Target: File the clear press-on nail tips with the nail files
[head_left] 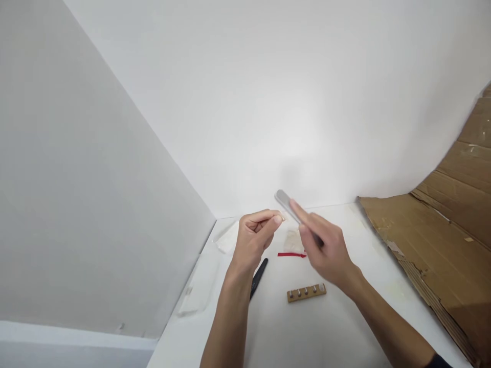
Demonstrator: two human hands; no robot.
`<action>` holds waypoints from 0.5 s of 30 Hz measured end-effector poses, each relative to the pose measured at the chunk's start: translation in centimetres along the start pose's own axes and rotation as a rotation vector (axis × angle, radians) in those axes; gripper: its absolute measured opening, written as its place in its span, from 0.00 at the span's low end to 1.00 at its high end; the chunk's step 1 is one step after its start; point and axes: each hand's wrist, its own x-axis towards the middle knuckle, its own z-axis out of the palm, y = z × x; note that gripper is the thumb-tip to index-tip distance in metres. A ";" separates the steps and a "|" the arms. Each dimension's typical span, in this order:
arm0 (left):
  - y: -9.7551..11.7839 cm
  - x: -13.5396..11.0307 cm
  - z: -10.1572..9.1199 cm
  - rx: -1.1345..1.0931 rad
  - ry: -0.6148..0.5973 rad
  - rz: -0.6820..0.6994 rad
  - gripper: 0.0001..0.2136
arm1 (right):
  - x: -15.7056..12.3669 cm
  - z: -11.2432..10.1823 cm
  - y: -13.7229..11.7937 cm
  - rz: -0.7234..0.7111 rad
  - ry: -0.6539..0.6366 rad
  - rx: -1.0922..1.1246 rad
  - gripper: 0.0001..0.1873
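My left hand (259,237) is raised above the table, thumb and fingertips pinched on a small, pale golden piece (283,219) too small to make out. My right hand (325,245) is wrapped around a flat grey nail file (287,203) with a rounded end. Its index finger lies stretched along the file, which tilts up and to the left, its blade close to the left fingertips. Slight blur covers the right hand and file. Below the hands lies a brown strip (306,293) with several silvery pegs. A black pen-shaped tool (259,277) is partly hidden by my left forearm.
Behind the right hand lie a small beige packet (293,241) and a red strip (290,254). Clear plastic bags (199,286) rest at the table's left side. White walls (245,102) stand behind and left; creased cardboard (425,245) covers the right side.
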 end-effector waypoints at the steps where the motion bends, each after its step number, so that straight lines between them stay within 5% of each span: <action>1: 0.0 0.0 0.0 -0.011 -0.014 -0.008 0.20 | 0.1 0.0 0.1 0.004 -0.006 -0.004 0.26; 15: -0.7 1.0 -0.5 -0.318 -0.285 -0.213 0.22 | 0.0 -1.2 0.5 0.073 0.052 -0.010 0.27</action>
